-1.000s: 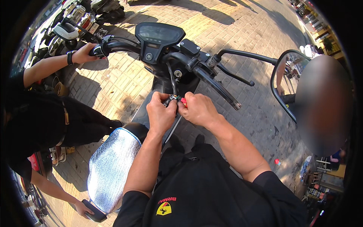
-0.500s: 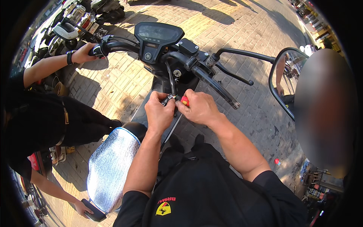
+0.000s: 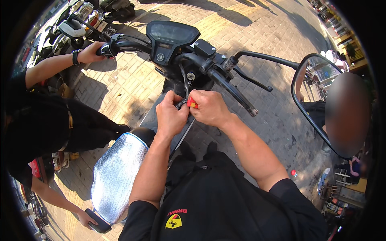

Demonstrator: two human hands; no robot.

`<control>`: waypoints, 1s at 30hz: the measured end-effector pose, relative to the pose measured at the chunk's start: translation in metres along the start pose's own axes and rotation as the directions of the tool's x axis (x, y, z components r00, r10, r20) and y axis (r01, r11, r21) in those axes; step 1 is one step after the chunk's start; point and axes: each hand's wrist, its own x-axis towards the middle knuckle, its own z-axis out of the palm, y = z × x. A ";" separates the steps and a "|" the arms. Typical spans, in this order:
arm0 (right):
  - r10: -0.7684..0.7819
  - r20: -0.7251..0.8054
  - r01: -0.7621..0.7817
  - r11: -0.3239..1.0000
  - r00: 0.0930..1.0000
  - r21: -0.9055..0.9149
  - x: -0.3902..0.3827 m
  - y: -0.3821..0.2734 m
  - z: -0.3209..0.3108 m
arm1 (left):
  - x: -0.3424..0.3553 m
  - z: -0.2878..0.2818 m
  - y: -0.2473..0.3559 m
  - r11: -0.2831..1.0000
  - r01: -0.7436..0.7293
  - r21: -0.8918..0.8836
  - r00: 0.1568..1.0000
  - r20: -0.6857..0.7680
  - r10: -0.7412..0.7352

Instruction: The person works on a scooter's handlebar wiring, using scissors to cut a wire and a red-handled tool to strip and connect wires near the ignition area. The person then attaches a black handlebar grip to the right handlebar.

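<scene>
My left hand (image 3: 172,114) pinches a small dark part (image 3: 181,103) at the lower end of a black cable (image 3: 185,82) that hangs from the scooter's handlebar (image 3: 227,88). Close against it, my right hand (image 3: 209,107) is closed round a red-and-yellow tool handle (image 3: 192,103); its working end is hidden by my fingers. Both hands are above the scooter's footboard (image 3: 159,112), just below the keyed lock (image 3: 191,76). The right bar end has no rubber grip on it.
A dashboard display (image 3: 173,34) sits mid-bar, with a mirror (image 3: 317,96) on the right. At left a person's hand (image 3: 91,52) holds the other grip; their lower hand (image 3: 86,220) rests at a black bar. A silver-covered seat (image 3: 118,176) and parked scooters (image 3: 86,18) stand nearby.
My right hand has turned and moved slightly left, so the red handle now lies against the part in my left hand. The whole view has shifted a little.
</scene>
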 end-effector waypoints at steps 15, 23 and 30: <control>0.526 -0.124 -0.508 0.848 0.841 0.153 -0.040 0.001 0.020 | 0.014 -0.017 -0.025 0.976 0.132 -0.171 0.974 0.206 -0.096; 0.391 -0.050 -0.334 0.840 0.919 0.429 -0.020 -0.012 0.013 | 0.010 -0.009 -0.025 0.983 0.105 -0.153 0.975 0.212 -0.072; 0.297 -0.084 -0.220 0.844 0.951 0.489 0.003 -0.007 0.005 | 0.007 -0.007 -0.026 0.981 0.059 -0.185 0.987 0.159 -0.029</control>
